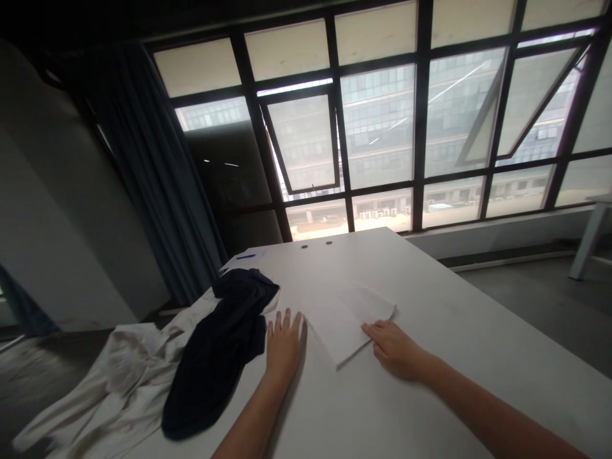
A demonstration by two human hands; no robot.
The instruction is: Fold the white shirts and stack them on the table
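White rectangular surface (449, 299). Crumpled off-white cloth garment (109, 376), trailing over the left edge. Crumpled navy fabric piece (215, 357), lying across it. Folded white cloth (342, 322), flat between the hands. Left hand (284, 344): fingers spread, palm down, just beside the cloth. Right hand (394, 349): flat, fingertips on the cloth, pinching nothing. Risk: the overhanging garment's weight could drag both crumpled pieces off; fingertip friction could rumple the folded cloth.

Left arm (248, 424): bare, entering from 6 o'clock.
Left hand (284, 347): open, palm down, fingers (285, 324) spread toward 12 o'clock.
Right arm (497, 414): bare, entering from 4 o'clock.
Right hand (394, 350): open, palm down, fingers (375, 331) close together toward 10 o'clock.
Spacing: hands apart, right at 3 o'clock from left.
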